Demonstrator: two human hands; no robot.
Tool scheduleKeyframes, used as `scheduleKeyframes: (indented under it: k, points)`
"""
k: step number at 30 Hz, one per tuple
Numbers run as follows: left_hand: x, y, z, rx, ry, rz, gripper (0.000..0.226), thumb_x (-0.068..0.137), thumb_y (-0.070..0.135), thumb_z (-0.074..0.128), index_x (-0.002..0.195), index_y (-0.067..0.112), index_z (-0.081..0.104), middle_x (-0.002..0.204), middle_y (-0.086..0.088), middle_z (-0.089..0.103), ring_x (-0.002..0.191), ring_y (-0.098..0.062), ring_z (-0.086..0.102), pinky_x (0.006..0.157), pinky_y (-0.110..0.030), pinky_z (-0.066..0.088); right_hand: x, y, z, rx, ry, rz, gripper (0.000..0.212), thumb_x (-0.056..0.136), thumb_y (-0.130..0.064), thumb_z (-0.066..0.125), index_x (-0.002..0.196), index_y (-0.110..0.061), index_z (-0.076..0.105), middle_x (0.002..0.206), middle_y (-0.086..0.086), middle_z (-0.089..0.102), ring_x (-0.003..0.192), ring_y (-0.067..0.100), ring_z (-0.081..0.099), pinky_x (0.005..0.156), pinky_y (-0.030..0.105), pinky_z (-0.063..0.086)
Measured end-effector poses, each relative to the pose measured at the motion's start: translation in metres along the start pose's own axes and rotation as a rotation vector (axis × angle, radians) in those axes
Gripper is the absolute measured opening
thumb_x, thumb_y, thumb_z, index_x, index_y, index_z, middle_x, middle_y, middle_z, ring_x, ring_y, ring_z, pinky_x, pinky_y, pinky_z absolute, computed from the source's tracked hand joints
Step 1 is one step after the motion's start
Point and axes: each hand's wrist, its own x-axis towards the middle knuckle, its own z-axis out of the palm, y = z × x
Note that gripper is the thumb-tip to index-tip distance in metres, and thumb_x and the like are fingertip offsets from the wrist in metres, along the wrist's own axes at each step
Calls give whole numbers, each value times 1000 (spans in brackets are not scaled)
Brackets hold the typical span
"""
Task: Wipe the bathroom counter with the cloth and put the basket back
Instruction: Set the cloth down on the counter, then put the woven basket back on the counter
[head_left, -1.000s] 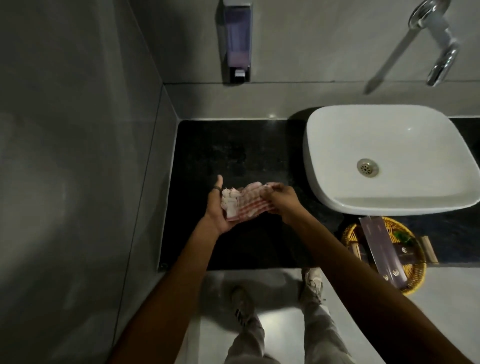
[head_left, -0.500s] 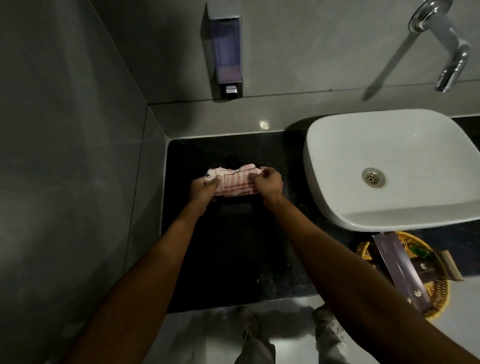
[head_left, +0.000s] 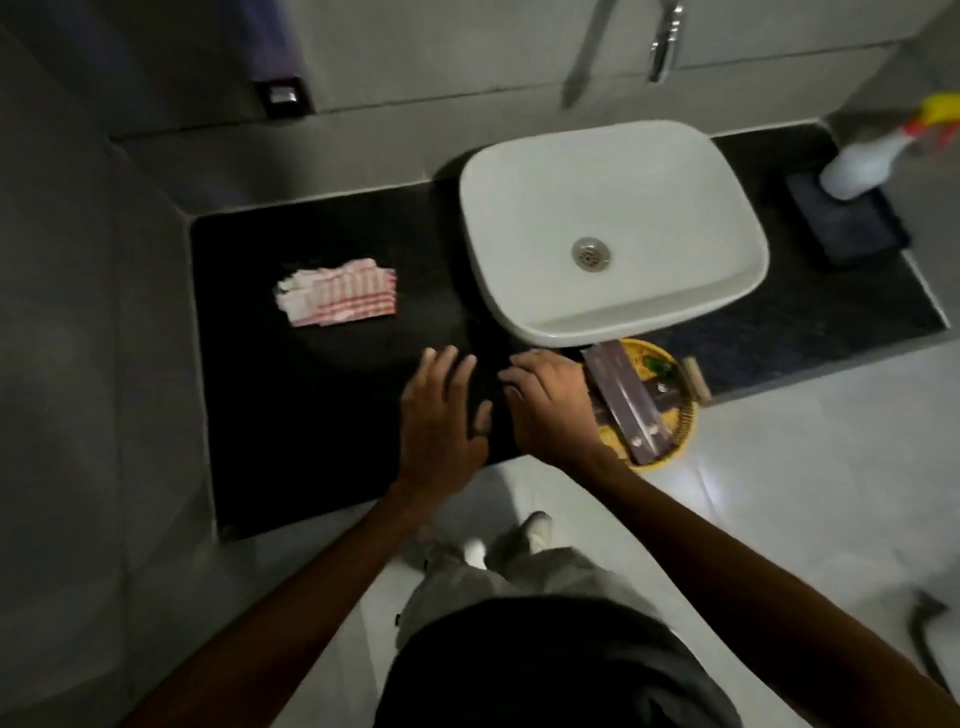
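The red-and-white checked cloth (head_left: 337, 292) is no longer being held: half a second ago it was being pinched between both hands, and it is now lying folded on the black stone counter (head_left: 291, 415) at the centre left of the frame, well apart from either hand. The left hand (head_left: 441, 415) is being carried over the counter at lower centre with an empty grip, fingers spread. The right hand (head_left: 545, 405) is being carried just beside it, fingers loosely curled and holding nothing, close to the round yellow woven basket (head_left: 675, 441).

The basket is sitting at the counter's front edge, right of centre, just below the white ceramic basin (head_left: 613, 228), with part of it overhanging the edge. A long purple flat box (head_left: 628, 400) and other small items are lying in it.

Judgement: the wiping step is being treated as finished and the basket step is being started; the basket is not yet grasped.

Small pale marks are being seen on the purple box, but no writing can be read. No brand is legible anywhere.
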Motion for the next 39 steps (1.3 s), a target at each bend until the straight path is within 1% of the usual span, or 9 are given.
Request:
scheduleKeyframes:
  k: [2, 7, 10, 14, 19, 22, 30, 34, 39]
  points:
    - [-13, 43, 24, -8, -182, 20, 68, 89, 38, 65, 148, 8, 49, 157, -19, 44, 147, -40, 39, 115, -51, 38, -34, 44, -27, -97, -99, 121, 25, 87, -20, 65, 110, -11, 70, 118, 14, 69, 109, 38, 64, 91, 48, 49]
    - [0, 114, 71, -145, -567, -214, 83, 92, 46, 62, 158, 13, 26, 160, -16, 33, 138, -39, 45, 109, -50, 44, -56, 134, -65, -268, -318, 812, 59, 91, -25, 59, 147, -15, 43, 158, 17, 40, 145, 41, 37, 117, 57, 31]
    - [19, 136, 86, -294, -645, -474, 73, 91, 36, 64, 154, 18, 31, 145, -16, 45, 131, -40, 52, 106, -46, 46, -51, 169, -76, -21, -392, 1137, 59, 90, -20, 62, 144, -8, 42, 144, 23, 54, 129, 45, 54, 107, 57, 48]
    - [30, 140, 79, -192, -616, -579, 54, 88, 23, 63, 139, 15, 48, 135, -17, 57, 126, -40, 57, 103, -42, 47, -50, 168, -86, 73, -489, 1058, 26, 84, -20, 68, 109, -10, 66, 106, 16, 74, 97, 35, 71, 86, 48, 62]
    - [11, 87, 19, -169, -557, -652, 41, 85, 20, 60, 125, 22, 58, 125, -10, 68, 116, -37, 64, 97, -42, 52, -50, 113, -75, 245, -537, 973, 9, 81, -19, 65, 85, -19, 57, 80, 2, 66, 71, 18, 65, 64, 36, 60]
    - [-4, 36, -21, -146, -486, -715, 39, 90, 18, 59, 129, 24, 58, 122, -8, 70, 112, -33, 66, 92, -37, 51, -34, 67, -50, 360, -588, 887, 9, 78, -19, 61, 77, -20, 52, 76, -2, 60, 70, 20, 63, 66, 35, 55]
    - [14, -105, -94, -182, -347, -846, 46, 91, 14, 56, 134, 32, 57, 115, -4, 69, 93, -20, 60, 82, -33, 48, 66, -36, 27, 498, -705, 804, 19, 79, -21, 62, 92, -12, 51, 99, 14, 67, 93, 39, 66, 83, 41, 55]
    - [27, -154, -100, -319, -417, -876, 46, 90, 5, 55, 132, 25, 56, 110, -6, 67, 102, -32, 67, 89, -55, 59, 93, -60, 56, 494, -778, 824, 24, 75, -20, 67, 92, -14, 51, 102, 12, 67, 94, 35, 66, 84, 39, 57]
    - [40, -178, -92, -339, -473, -921, 56, 96, 28, 62, 148, 18, 44, 134, -8, 61, 126, -32, 59, 103, -49, 52, 111, -60, 72, 456, -766, 922, 47, 85, -34, 71, 122, -11, 56, 119, 12, 65, 109, 33, 66, 94, 39, 55]
